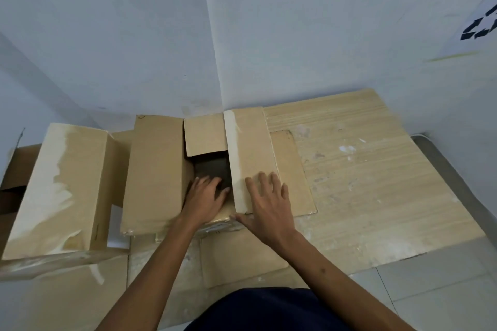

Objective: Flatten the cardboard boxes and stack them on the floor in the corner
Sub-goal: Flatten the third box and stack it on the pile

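A brown cardboard box (pixel 153 169) stands on the floor in the room corner, its top flaps partly folded and a dark opening in the middle. My left hand (pixel 205 197) reaches into that opening with fingers spread, pressing down on the near inner flap. My right hand (pixel 265 203) lies flat with straight fingers on the right top flap (pixel 250 142), which has a tape strip along its inner edge. A second cardboard box (pixel 57 191) stands upright at the left, its top streaked with torn tape. Flattened cardboard (pixel 236 258) lies under and in front of the middle box.
A pale wooden board (pixel 376 183) covers the floor to the right, with white tiles (pixel 443 285) beyond it. White walls meet in the corner behind the boxes. Another open box edge (pixel 16 169) shows at the far left. A printed paper (pixel 481 24) hangs on the right wall.
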